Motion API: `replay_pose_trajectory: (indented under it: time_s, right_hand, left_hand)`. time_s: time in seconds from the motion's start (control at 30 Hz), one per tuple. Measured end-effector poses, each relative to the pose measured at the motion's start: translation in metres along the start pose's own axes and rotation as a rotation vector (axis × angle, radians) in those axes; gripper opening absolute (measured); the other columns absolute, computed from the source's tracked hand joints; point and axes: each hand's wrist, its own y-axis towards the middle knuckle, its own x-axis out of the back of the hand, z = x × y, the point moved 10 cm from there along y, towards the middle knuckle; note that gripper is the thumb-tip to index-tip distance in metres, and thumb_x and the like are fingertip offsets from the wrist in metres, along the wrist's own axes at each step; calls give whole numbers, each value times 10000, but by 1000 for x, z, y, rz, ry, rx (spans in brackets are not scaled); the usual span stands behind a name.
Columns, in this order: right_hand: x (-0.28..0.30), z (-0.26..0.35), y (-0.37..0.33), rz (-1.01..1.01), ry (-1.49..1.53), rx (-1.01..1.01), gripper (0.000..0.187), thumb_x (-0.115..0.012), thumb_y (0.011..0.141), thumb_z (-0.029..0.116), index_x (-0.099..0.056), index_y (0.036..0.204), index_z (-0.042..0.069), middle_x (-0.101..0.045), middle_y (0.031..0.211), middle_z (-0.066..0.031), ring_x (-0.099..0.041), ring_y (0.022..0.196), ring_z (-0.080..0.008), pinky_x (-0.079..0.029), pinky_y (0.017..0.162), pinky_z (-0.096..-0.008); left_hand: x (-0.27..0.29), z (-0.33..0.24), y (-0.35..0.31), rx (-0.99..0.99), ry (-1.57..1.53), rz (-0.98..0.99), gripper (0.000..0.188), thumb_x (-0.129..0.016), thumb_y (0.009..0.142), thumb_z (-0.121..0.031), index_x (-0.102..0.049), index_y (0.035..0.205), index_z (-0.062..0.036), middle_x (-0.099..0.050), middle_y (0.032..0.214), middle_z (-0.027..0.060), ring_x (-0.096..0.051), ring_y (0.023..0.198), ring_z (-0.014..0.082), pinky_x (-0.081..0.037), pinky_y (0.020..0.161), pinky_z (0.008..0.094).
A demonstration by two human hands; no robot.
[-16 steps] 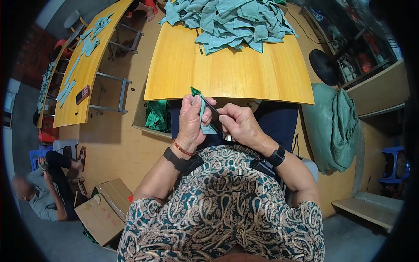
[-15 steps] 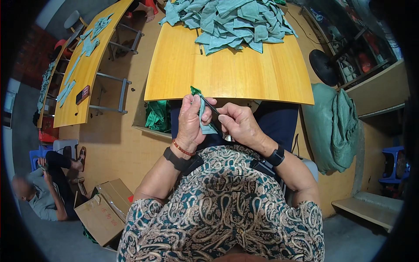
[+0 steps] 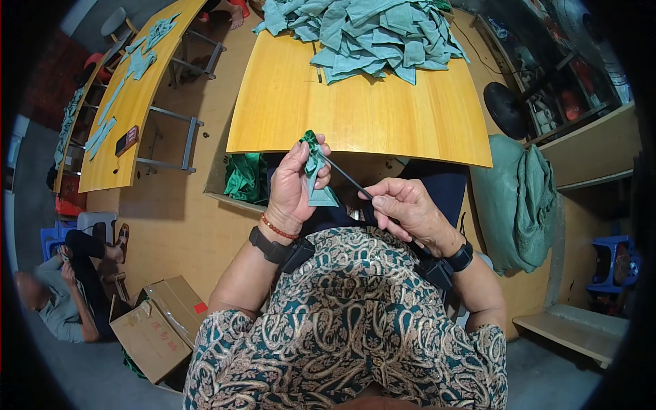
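My left hand (image 3: 292, 183) is closed round a small piece of pale green cloth (image 3: 321, 194), just in front of the table's near edge. Shiny dark green fabric (image 3: 311, 140) sticks out at its top, between thumb and fingers. A thin black rod (image 3: 347, 179) slants from the cloth down to my right hand (image 3: 407, 208). The right thumb and fingers pinch the rod near its lower part. Whether the rod's upper tip sits inside the cloth or only against it, I cannot tell.
Pale green cloth pieces (image 3: 383, 34) are heaped on the far end of the yellow table (image 3: 355, 116). A pen (image 3: 318, 72) lies near them. Beneath, at left, a box holds shiny green fabric (image 3: 244, 179). A green sack (image 3: 512, 205) stands right; a person (image 3: 68, 294) sits left.
My right hand has moved down and to the right along with the rod, so more of the rod shows between the hands. The left fingers have shifted on the cloth.
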Motion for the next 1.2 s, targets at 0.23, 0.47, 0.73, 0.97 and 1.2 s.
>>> replay_pose_trajectory:
  time_s: [0.23,0.47,0.73,0.97,1.2]
  right_hand:
    - [3,-6,12,-15,-7,-11,211,-559,1000,119,-637,1144,-14,-613,656,-19,-444,396,-16,-319,349,-170]
    - [8,-13,30,-76,21,52,194,-553,1000,114,-633,1102,-30,-609,653,-24,-425,372,-30,-303,331,-181]
    - [-10,2,54,-74,56,110,185,-559,999,127,-619,1079,-29,-618,672,-34,-443,390,-35,-313,334,-179]
    - [2,4,18,-18,38,50,175,-574,988,110,-623,1082,-30,-626,667,-47,-441,393,-24,-312,348,-166]
    - [14,8,-7,-42,112,69,179,-590,984,117,-654,1073,-24,-626,649,-41,-441,391,-20,-308,348,-164]
  left_hand:
    - [-11,6,-5,13,32,62,278,-445,1060,-257,-516,1189,-22,-562,1020,93,-487,643,123,-392,503,226]
    - [-14,18,-7,8,72,30,317,-442,1064,-317,-530,1175,-33,-552,1008,77,-473,600,93,-377,482,207]
    - [-28,16,-12,30,33,46,489,-424,1055,-422,-497,1321,-19,-577,1017,61,-510,650,96,-384,483,208]
    - [-3,-2,-6,-47,136,19,346,-456,1053,-364,-554,1109,-38,-572,898,68,-453,596,105,-341,475,217]
    - [-4,-13,-7,-122,383,-5,316,-489,1048,-326,-588,1095,-29,-550,758,25,-422,556,73,-322,481,206]
